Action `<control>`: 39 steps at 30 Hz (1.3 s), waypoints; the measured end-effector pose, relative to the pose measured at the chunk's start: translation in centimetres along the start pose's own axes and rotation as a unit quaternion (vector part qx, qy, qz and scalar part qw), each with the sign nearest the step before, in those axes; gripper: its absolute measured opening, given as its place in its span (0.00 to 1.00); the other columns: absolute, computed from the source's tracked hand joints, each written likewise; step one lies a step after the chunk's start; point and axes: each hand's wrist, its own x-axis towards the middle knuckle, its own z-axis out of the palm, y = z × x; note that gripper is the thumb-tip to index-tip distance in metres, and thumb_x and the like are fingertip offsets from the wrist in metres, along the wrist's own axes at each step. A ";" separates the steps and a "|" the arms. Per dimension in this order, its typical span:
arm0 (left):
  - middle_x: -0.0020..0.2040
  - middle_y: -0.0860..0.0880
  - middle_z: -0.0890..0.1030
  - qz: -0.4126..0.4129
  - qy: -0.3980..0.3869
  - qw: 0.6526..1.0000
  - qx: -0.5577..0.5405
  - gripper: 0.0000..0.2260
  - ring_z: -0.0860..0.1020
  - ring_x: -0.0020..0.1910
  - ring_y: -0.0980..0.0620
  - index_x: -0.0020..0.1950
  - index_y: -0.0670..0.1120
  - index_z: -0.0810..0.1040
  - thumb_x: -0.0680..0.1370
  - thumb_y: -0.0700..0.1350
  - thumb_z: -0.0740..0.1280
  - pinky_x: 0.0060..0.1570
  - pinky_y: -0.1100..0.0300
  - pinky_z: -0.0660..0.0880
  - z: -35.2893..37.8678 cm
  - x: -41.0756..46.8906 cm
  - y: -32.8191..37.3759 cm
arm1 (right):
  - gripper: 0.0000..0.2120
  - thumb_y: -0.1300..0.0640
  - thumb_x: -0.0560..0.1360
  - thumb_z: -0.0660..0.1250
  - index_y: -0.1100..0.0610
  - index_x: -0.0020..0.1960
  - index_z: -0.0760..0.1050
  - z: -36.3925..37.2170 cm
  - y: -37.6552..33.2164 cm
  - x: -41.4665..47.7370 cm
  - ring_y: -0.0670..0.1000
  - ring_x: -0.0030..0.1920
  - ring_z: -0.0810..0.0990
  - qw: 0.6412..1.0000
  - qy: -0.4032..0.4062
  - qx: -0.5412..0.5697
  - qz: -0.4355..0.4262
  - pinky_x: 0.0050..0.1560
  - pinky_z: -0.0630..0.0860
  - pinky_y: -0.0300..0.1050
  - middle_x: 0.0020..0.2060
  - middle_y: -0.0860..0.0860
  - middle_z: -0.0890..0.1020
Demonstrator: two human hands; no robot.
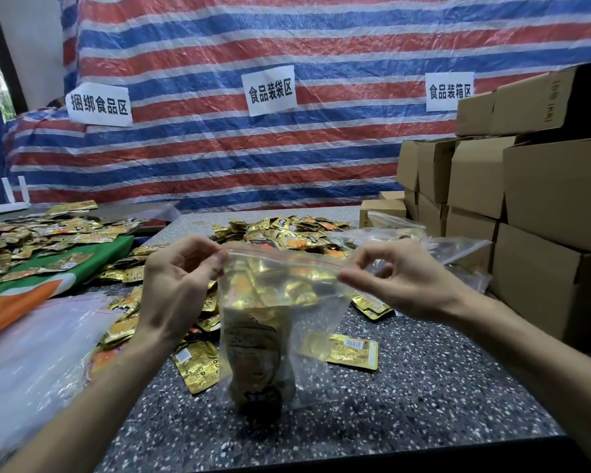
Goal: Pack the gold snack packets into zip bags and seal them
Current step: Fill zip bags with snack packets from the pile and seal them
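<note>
Near the centre of the frame we see a clear, crinkly plastic zip bag held upright, its thin red zip strip stretched between two hands. The left hand pinches the strip's left end between thumb and forefinger. The right hand pinches the right end the same way, its other fingers loosely curled. Through the film we make out glossy gold snack packets, flat foil rectangles bunched toward the bottom. We cannot tell whether the zip is closed. A single loose packet lies flat on the speckled stone-like table, and a shiny heap of packets sits behind the bag. Matte brown cardboard boxes are stacked at the right, before a woven red, white and blue striped tarp.
</note>
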 end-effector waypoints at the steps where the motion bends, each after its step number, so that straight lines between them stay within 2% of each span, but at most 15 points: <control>1: 0.36 0.53 0.82 0.012 0.000 1.000 0.014 0.09 0.79 0.37 0.57 0.40 0.47 0.80 0.77 0.35 0.69 0.37 0.67 0.75 0.5 -0.1 0.1 | 0.24 0.35 0.69 0.70 0.53 0.54 0.77 0.7 0.1 -0.1 0.40 0.46 0.82 0.997 -0.036 0.052 0.035 0.43 0.79 0.38 0.50 0.47 0.82; 3: 0.39 0.53 0.82 0.039 -0.009 0.999 0.034 0.07 0.80 0.40 0.56 0.42 0.48 0.80 0.78 0.37 0.69 0.39 0.65 0.77 1.9 -0.4 0.6 | 0.39 0.35 0.62 0.76 0.46 0.66 0.66 2.5 0.2 0.0 0.39 0.55 0.81 0.987 -0.101 0.094 0.077 0.50 0.80 0.36 0.58 0.38 0.75; 6: 0.39 0.54 0.82 0.086 -0.033 0.995 0.035 0.03 0.79 0.41 0.55 0.43 0.46 0.80 0.76 0.42 0.67 0.39 0.64 0.75 3.9 -0.5 1.6 | 0.64 0.44 0.57 0.83 0.44 0.79 0.44 5.4 0.8 1.1 0.52 0.55 0.84 0.974 -0.124 0.126 0.143 0.53 0.82 0.52 0.57 0.39 0.73; 7: 0.39 0.54 0.81 0.109 -0.036 0.992 0.050 0.04 0.79 0.40 0.55 0.44 0.44 0.80 0.76 0.42 0.67 0.39 0.65 0.74 4.3 -0.5 1.8 | 0.61 0.49 0.60 0.83 0.46 0.80 0.47 6.0 1.1 1.6 0.55 0.49 0.86 0.965 -0.131 0.154 0.167 0.46 0.84 0.53 0.55 0.44 0.77; 10: 0.42 0.52 0.82 0.146 -0.048 0.984 0.089 0.04 0.77 0.41 0.58 0.47 0.43 0.80 0.76 0.41 0.66 0.39 0.65 0.74 5.2 -0.4 1.6 | 0.23 0.57 0.70 0.78 0.61 0.62 0.77 5.9 1.2 2.8 0.53 0.34 0.83 0.956 -0.197 0.140 0.165 0.30 0.82 0.48 0.45 0.59 0.85; 12: 0.51 0.53 0.81 0.121 -0.048 0.987 0.096 0.09 0.77 0.46 0.61 0.57 0.45 0.78 0.79 0.44 0.65 0.45 0.67 0.75 5.6 -0.2 1.0 | 0.14 0.58 0.73 0.76 0.66 0.53 0.79 4.8 1.6 3.4 0.50 0.31 0.81 0.963 -0.190 0.113 0.155 0.27 0.78 0.42 0.43 0.61 0.85; 14: 0.62 0.55 0.74 0.104 -0.043 0.986 0.123 0.19 0.74 0.54 0.62 0.70 0.46 0.70 0.80 0.47 0.65 0.55 0.67 0.73 6.0 -0.2 0.3 | 0.12 0.59 0.73 0.76 0.67 0.51 0.80 2.9 1.9 4.3 0.48 0.30 0.81 0.972 -0.138 0.101 0.160 0.25 0.76 0.38 0.39 0.57 0.84; 17: 0.66 0.56 0.68 0.114 -0.076 0.979 0.153 0.28 0.67 0.64 0.61 0.76 0.48 0.64 0.77 0.52 0.66 0.65 0.58 0.67 7.0 -0.3 -0.5 | 0.09 0.58 0.70 0.78 0.60 0.46 0.81 -0.7 3.1 6.2 0.46 0.32 0.83 0.982 -0.001 0.077 0.170 0.27 0.76 0.38 0.35 0.51 0.85; 21: 0.65 0.60 0.71 0.121 -0.140 0.973 0.141 0.23 0.69 0.64 0.63 0.72 0.52 0.70 0.76 0.51 0.66 0.64 0.60 0.66 8.8 -0.5 -1.1 | 0.11 0.59 0.68 0.80 0.61 0.39 0.78 -4.9 6.7 9.9 0.49 0.29 0.82 0.946 0.281 0.068 0.146 0.28 0.77 0.41 0.35 0.56 0.83; 24: 0.62 0.61 0.75 0.109 -0.177 0.967 0.146 0.15 0.72 0.60 0.62 0.66 0.54 0.75 0.79 0.49 0.68 0.63 0.55 0.71 9.9 -0.8 -1.7 | 0.17 0.53 0.69 0.79 0.59 0.35 0.71 -6.6 10.7 12.1 0.50 0.34 0.74 0.904 0.408 -0.079 0.104 0.35 0.69 0.45 0.33 0.53 0.76; 26: 0.60 0.62 0.75 0.078 -0.229 0.956 0.168 0.13 0.73 0.61 0.60 0.62 0.57 0.76 0.78 0.55 0.64 0.64 0.52 0.72 10.2 -1.2 -2.2 | 0.13 0.55 0.71 0.76 0.59 0.39 0.73 -6.7 13.5 12.2 0.53 0.40 0.75 0.897 0.387 -0.172 0.127 0.40 0.70 0.45 0.39 0.55 0.77; 29: 0.59 0.66 0.73 0.045 -0.294 0.934 0.199 0.15 0.71 0.61 0.62 0.60 0.61 0.74 0.75 0.61 0.58 0.65 0.54 0.70 10.1 -2.0 -3.0 | 0.17 0.53 0.71 0.76 0.62 0.55 0.78 -5.2 16.7 10.6 0.56 0.49 0.80 0.916 0.194 -0.202 0.288 0.56 0.78 0.53 0.50 0.56 0.82; 31: 0.57 0.68 0.72 0.035 -0.297 0.931 0.208 0.12 0.71 0.60 0.62 0.58 0.62 0.74 0.76 0.61 0.60 0.64 0.54 0.71 9.7 -2.3 -3.5 | 0.18 0.57 0.71 0.73 0.59 0.60 0.78 -3.7 17.2 9.3 0.57 0.51 0.81 0.894 0.117 -0.225 0.369 0.62 0.75 0.58 0.50 0.55 0.82; 36: 0.57 0.68 0.74 0.007 -0.266 0.943 0.198 0.10 0.72 0.60 0.65 0.59 0.60 0.75 0.78 0.55 0.66 0.64 0.55 0.70 7.7 -2.5 -4.8 | 0.24 0.57 0.72 0.67 0.53 0.67 0.71 -1.3 13.6 8.7 0.61 0.69 0.67 0.873 0.208 -0.297 0.327 0.73 0.59 0.65 0.65 0.59 0.73; 39: 0.58 0.64 0.77 -0.023 -0.222 0.959 0.176 0.11 0.73 0.59 0.66 0.61 0.58 0.77 0.78 0.51 0.68 0.60 0.62 0.71 6.2 -2.6 -5.3 | 0.23 0.51 0.73 0.68 0.53 0.66 0.72 1.7 9.7 8.3 0.59 0.70 0.65 0.886 0.268 -0.299 0.233 0.71 0.60 0.62 0.68 0.58 0.70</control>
